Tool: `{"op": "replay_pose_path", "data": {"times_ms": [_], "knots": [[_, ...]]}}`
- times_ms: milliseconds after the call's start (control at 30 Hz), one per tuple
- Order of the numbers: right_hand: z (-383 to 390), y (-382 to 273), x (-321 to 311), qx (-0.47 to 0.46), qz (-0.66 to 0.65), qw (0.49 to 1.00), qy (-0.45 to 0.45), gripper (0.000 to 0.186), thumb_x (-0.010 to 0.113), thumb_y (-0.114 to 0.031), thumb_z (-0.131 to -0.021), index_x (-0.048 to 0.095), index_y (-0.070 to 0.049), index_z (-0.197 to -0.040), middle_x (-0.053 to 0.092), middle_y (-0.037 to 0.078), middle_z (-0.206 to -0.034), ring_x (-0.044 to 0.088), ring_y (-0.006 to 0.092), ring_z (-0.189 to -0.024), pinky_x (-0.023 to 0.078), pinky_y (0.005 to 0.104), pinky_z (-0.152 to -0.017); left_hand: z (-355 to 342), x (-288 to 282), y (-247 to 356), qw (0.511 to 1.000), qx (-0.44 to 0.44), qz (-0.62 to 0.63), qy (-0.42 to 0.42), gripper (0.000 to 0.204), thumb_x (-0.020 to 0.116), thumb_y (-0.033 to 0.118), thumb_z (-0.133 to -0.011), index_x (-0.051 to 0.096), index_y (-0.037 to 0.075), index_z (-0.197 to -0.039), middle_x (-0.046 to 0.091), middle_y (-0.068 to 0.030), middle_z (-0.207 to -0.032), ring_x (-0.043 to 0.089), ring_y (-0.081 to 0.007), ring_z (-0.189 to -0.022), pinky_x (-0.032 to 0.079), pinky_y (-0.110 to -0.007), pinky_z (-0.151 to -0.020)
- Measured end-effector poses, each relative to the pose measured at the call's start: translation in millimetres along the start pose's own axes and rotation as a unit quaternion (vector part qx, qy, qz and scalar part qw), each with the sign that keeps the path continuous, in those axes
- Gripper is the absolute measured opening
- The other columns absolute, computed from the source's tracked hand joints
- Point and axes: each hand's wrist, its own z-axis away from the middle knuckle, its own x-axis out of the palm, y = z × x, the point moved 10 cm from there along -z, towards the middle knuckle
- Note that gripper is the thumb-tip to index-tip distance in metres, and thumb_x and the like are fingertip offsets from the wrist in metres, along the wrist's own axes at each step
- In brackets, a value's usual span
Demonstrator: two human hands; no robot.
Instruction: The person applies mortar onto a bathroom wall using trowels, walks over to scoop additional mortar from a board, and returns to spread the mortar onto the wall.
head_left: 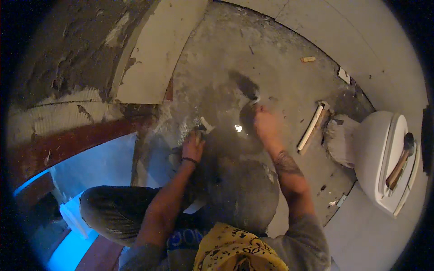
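My right hand (pixel 266 126) is closed low over the dusty concrete floor (pixel 212 58), slightly smeared by motion. A small pale tip shows by its fingers, but I cannot make out the thing it belongs to. Just beyond lies a dark patch (pixel 244 85), perhaps shadow. My left hand (pixel 193 147) is down at the floor to the left, wearing a dark wristband, its fingers curled round something dark I cannot make out. A short pale piece (pixel 206 124) touches or nearly touches its fingertips. Between my hands is a small, very bright spot (pixel 238 128).
A white toilet (pixel 368 140) stands at right, a hammer (pixel 401 162) on its lid. Left of it lies a pale strip (pixel 310 128). An orange-brown fragment (pixel 308 59) is farther off. A rough wall (pixel 72 49) and reddish-brown sill (pixel 90 140) border the left.
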Motion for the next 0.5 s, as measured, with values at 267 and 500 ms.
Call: {"op": "replay_pose_path", "data": {"times_ms": [267,500], "knots": [[35,-30,28,0.072,-0.116,0.991,-0.013,0.034,0.047,-0.011,-0.084,0.048,-0.001,-0.117,0.057,0.021,-0.105,0.061,0.0399,-0.088,0.050,0.0489,-0.071,1,3,28,0.997,0.052,0.038,0.050,0.060,0.064,0.029,-0.082,0.041,0.000,-0.130,0.056,-0.0265,-0.113,0.055,-0.0430,-0.102,0.046,-0.047,-0.087],[67,-52,53,0.109,-0.157,0.972,-0.135,0.034,0.047,-0.012,-0.084,0.049,-0.005,-0.118,0.058,0.020,-0.107,0.060,0.0412,-0.086,0.049,0.0490,-0.074,2,16,-2,0.998,-0.020,-0.001,-0.060,0.061,0.064,0.031,-0.082,0.040,0.002,-0.131,0.056,-0.0259,-0.114,0.055,-0.0419,-0.104,0.045,-0.047,-0.088]]}}
